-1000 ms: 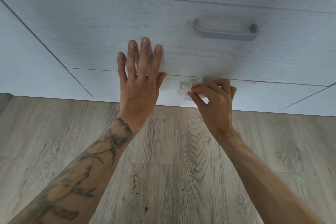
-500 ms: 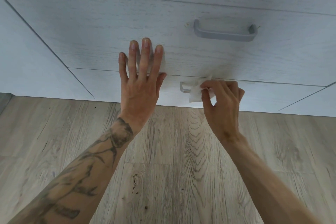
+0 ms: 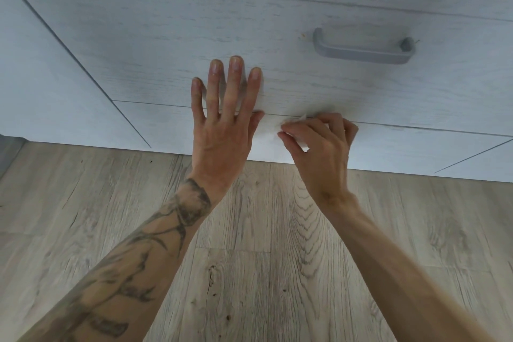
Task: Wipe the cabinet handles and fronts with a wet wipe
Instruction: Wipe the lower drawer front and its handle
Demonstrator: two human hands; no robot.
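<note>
Head view looks down on my left hand (image 3: 222, 130), pressed flat against the pale grey wood-grain drawer front (image 3: 166, 50). Its fingers are straight and spread, the thumb lies along the seam above the bottom drawer front (image 3: 416, 147), and my tattooed forearm reaches up from the lower left. My right hand (image 3: 319, 153) is curled at that same seam, just beside the left thumb, pinching the crumpled white wet wipe (image 3: 301, 118); only small bits of it show past my fingers. The grey bar handle (image 3: 361, 50) sits well apart, up and to the right, and the light wood-plank floor (image 3: 249, 272) lies below. Since half a second ago my right hand has slid left, covering the small handle end that showed then; my left hand has not moved.
</note>
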